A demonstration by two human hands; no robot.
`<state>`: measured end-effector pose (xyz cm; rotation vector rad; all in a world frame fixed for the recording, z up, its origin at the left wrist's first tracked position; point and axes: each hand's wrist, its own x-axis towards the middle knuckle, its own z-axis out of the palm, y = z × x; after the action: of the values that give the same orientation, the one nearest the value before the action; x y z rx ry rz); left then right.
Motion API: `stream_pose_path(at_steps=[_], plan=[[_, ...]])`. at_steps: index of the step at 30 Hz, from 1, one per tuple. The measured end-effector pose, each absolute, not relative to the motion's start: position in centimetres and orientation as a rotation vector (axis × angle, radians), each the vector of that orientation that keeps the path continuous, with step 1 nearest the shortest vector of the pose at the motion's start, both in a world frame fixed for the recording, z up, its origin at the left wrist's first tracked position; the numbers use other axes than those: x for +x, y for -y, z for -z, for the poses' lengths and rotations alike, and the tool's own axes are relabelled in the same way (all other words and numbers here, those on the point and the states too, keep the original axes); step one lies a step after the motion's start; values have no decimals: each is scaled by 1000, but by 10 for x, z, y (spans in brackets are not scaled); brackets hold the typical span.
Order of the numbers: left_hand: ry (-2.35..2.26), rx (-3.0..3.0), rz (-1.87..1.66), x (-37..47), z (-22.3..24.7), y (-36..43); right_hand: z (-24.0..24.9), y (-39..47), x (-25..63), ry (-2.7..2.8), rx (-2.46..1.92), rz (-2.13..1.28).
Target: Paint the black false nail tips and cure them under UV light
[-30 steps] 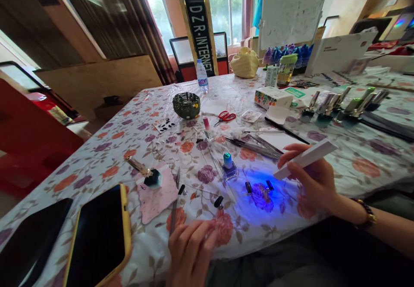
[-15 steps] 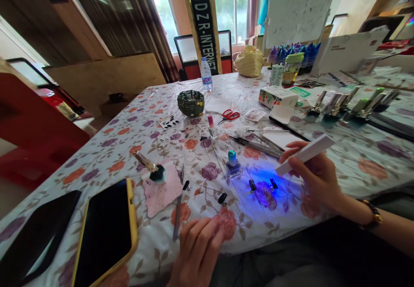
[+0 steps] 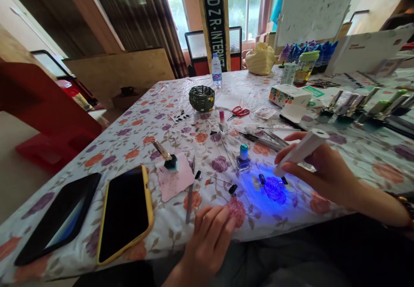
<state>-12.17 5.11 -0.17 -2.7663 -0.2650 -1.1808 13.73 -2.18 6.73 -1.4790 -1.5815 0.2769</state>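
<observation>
Shining blue onto the floral-covered surface [image 3: 176, 244], a tilted white handheld lamp [image 3: 302, 151] is gripped between thumb and fingers of the right hand [image 3: 326, 177]. Two black nail tips [image 3: 261, 179] are lit below it, near a blue-capped polish bottle [image 3: 243, 161]. The left hand [image 3: 211, 229] is rested at the near edge, fingers loosely bent; whether anything is held underneath cannot be told. Beyond it, another black nail tip [image 3: 233, 188] is seen.

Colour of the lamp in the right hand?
The lamp is white; it shows best in the head view.
</observation>
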Motion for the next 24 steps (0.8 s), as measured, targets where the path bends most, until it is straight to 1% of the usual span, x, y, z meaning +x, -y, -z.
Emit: stream_pose_path(at_steps=[5,9,13,17,21,22,24], plan=[[284,-2787,1142,-123,0,-49,-76,2,123,1673,-1458,-366],[261,-2750,1156,-123,2,-50,-74,-3,122,1636,-1506,-309],[254,-2728,1136,-124,0,-49,-72,0,124,1599,-1460,-431],[311,-2734,1114,-124,-1,-49,-71,2,127,1519,-1533,-327],[364,-2701,1167,-122,1,-50,-74,7,123,1520,-1521,-401],[392,-2700,1183,-121,1,-49,-75,8,122,1544,-1546,-366],[484,-2699,1223,-120,0,-48,-76,10,120,1569,-1637,-174]])
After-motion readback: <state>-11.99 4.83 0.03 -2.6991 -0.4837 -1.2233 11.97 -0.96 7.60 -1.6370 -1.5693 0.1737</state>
